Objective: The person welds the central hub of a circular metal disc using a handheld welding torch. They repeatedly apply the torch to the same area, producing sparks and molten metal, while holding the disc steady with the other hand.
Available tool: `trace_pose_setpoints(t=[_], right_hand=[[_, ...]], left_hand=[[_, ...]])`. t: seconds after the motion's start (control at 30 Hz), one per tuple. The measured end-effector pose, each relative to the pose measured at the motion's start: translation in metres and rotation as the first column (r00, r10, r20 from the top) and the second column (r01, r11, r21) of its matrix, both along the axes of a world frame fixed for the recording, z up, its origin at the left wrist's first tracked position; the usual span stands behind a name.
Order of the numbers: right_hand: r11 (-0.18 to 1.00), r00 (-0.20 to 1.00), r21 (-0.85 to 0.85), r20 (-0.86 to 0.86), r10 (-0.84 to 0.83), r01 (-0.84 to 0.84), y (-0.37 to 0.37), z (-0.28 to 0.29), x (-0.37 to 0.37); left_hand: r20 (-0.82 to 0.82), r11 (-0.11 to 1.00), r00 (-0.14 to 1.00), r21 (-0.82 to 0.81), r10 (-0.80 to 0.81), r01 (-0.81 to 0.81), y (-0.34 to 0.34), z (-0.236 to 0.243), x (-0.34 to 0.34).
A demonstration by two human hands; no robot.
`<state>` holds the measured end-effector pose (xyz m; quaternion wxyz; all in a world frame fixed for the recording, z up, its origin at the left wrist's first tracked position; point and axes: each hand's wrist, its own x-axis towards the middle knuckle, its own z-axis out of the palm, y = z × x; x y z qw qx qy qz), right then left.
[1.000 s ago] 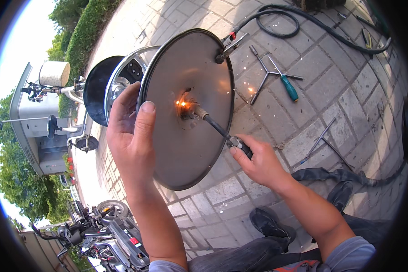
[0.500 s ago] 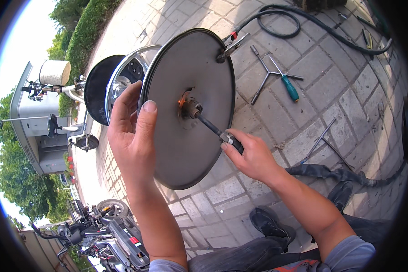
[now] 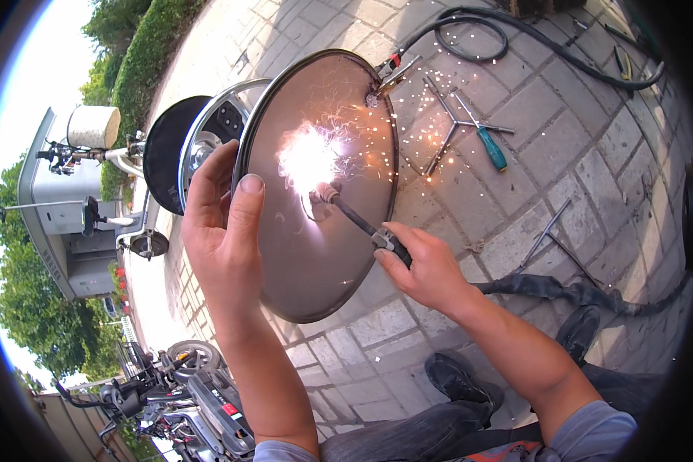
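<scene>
A large round metal disc [image 3: 327, 273] with a dark rim stands tilted in front of me. At its left edge, my left hand [image 3: 227, 204] grips the rim, thumb on the near face and fingers round the far side. My right hand [image 3: 430, 266] is closed round the handle of a welding torch [image 3: 354, 215], whose tip points at the disc's middle. A blinding white arc [image 3: 312, 158] burns there and hides the spot being touched. Sparks fly off to the right. A metal ground clamp [image 3: 389, 73] bites the disc's upper right rim.
On the paving lie a three-armed socket wrench [image 3: 456, 123], a green-handled screwdriver [image 3: 491, 148] and a T-shaped tool [image 3: 544, 235]. A black cable [image 3: 539, 31] loops at the upper right; the torch hose [image 3: 547, 287] runs near my shoes. A silver wheel [image 3: 204, 146] stands behind the disc, motorbikes [image 3: 200, 393] lower left.
A bright arc has lit at the torch tip, where only a small orange glow showed before. Sparks now spray across the disc and paving. Both hands stay nearly in place.
</scene>
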<state>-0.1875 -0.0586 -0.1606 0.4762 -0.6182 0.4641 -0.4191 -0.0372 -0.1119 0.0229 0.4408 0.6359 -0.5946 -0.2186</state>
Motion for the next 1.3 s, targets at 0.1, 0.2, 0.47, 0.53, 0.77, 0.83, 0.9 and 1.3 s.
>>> trace_pose_setpoints(t=[0.1, 0.2, 0.47, 0.53, 0.77, 0.83, 0.9, 1.3], right_hand=[[0.999, 0.996, -0.018, 0.076, -0.042, 0.044, 0.012, -0.012, -0.004], [1.0, 0.998, -0.014, 0.059, -0.011, 0.011, 0.016, -0.006, -0.007], [1.0, 1.0, -0.019, -0.003, -0.001, 0.001, 0.01, -0.003, -0.003], [1.0, 1.0, -0.028, -0.006, -0.008, 0.008, 0.006, -0.003, -0.002], [1.0, 0.999, -0.014, -0.036, 0.018, -0.018, 0.0, -0.003, 0.0], [1.0, 0.999, 0.004, -0.038, 0.014, -0.014, 0.0, -0.002, 0.0], [0.999, 0.999, 0.038, -0.038, 0.009, -0.008, -0.001, 0.0, 0.001], [1.0, 1.0, -0.025, 0.022, 0.008, -0.008, 0.009, -0.017, -0.006]], left_hand=[[0.004, 1.0, 1.0, -0.003, 0.017, -0.017, 0.001, 0.0, 0.0], [0.008, 1.0, 1.0, 0.005, 0.014, -0.014, 0.002, 0.0, 0.0], [0.025, 1.0, 1.0, -0.022, 0.002, -0.002, 0.0, 0.0, -0.001], [0.025, 1.0, 1.0, -0.029, 0.0, 0.001, 0.0, 0.0, -0.003], [0.063, 1.0, 0.998, -0.01, 0.024, -0.023, 0.001, 0.001, -0.002], [0.071, 1.0, 0.997, -0.003, 0.024, -0.024, 0.001, 0.002, -0.003], [0.052, 1.0, 0.999, 0.0, 0.014, -0.014, 0.001, 0.001, -0.001], [0.063, 1.0, 0.998, -0.007, 0.016, -0.016, 0.001, 0.001, -0.001]])
